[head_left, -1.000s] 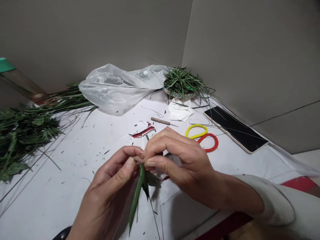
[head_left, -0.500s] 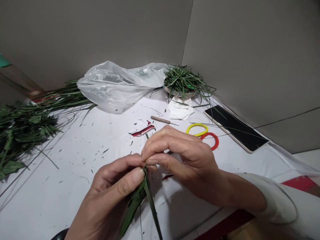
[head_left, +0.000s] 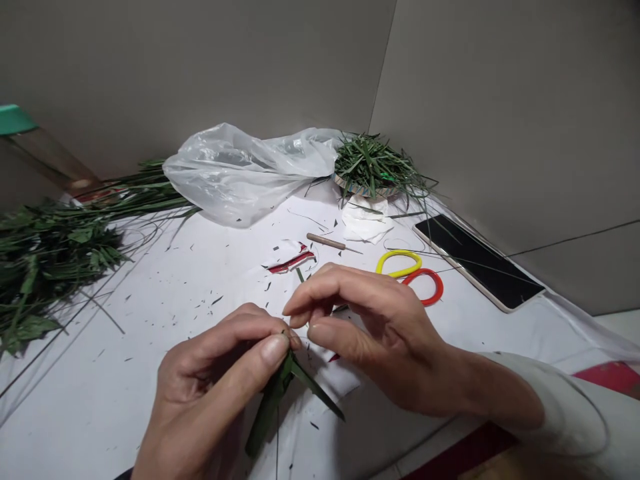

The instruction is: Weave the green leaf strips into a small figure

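Note:
My left hand (head_left: pixel 220 380) pinches the top of a folded green leaf (head_left: pixel 267 417) between thumb and forefinger, just above the white surface. From the pinch a narrow pointed leaf end (head_left: pixel 320 390) sticks out down to the right, and the broader part hangs down to the left. Close on the right, my right hand (head_left: pixel 375 333) has its thumb and forefinger apart, the fingertips near the left forefinger's tip. I see nothing between them. Beyond my right hand lie scissors with a yellow handle loop (head_left: pixel 399 263) and a red one (head_left: pixel 425 287); their blades are mostly hidden.
A thin wooden-handled tool (head_left: pixel 325 241) and a torn red-and-white wrapper (head_left: pixel 290 259) lie ahead. Farther back are a plastic bag (head_left: pixel 245 173), a heap of cut leaf strips (head_left: pixel 373 163) and crumpled tissue (head_left: pixel 367 220). A phone (head_left: pixel 477 260) is right, leafy stems (head_left: pixel 55 260) left.
My right thumb and forefinger have parted and drawn slightly away from the leaf's top. The narrow leaf end has swung out to the right. The whole view has shifted a little.

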### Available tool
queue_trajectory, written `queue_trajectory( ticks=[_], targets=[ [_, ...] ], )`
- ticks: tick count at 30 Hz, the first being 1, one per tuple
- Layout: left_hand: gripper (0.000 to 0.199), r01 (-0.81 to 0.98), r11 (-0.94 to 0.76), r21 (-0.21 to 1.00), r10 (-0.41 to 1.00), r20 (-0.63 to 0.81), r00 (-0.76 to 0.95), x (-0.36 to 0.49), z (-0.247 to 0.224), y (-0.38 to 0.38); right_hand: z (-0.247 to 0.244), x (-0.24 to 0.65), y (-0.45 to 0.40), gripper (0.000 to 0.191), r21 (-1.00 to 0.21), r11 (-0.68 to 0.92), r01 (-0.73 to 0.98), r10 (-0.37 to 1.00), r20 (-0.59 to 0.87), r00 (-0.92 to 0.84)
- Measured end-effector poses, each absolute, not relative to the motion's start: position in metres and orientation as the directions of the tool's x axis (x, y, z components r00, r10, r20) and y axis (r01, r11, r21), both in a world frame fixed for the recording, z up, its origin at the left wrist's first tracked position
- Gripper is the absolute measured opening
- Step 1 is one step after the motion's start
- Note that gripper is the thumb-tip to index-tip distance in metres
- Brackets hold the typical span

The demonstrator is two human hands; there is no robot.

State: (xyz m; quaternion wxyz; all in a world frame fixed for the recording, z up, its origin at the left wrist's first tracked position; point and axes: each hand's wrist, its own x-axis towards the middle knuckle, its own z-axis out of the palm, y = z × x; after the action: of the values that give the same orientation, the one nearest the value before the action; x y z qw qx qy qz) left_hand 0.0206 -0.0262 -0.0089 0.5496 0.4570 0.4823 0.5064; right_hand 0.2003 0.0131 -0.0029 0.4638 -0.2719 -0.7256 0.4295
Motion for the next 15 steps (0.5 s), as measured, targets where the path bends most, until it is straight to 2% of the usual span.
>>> queue_trajectory(
  ticks=[5, 11, 15],
  targets=[
    [0.005, -0.18, 0.091, 0.979, 0.995, -0.083, 0.053, 0.0227, -0.0096, -0.0282, -0.0063, 0.1986, 0.0162, 0.018, -0.867, 0.49, -0.087, 0.76, 0.474, -0.444],
    [0.004, -0.244, 0.162, 0.956, 0.987, -0.153, 0.053, 0.0233, -0.0077, -0.0271, -0.0073, 0.1977, 0.019, 0.003, -0.902, 0.404, -0.155, 0.79, 0.429, -0.438],
    [0.004, -0.226, 0.265, 0.937, 0.962, -0.241, 0.128, 0.0211, -0.0077, -0.0251, -0.0062, 0.199, 0.0183, 0.005, -0.912, 0.364, -0.19, 0.799, 0.411, -0.438]
  ],
)
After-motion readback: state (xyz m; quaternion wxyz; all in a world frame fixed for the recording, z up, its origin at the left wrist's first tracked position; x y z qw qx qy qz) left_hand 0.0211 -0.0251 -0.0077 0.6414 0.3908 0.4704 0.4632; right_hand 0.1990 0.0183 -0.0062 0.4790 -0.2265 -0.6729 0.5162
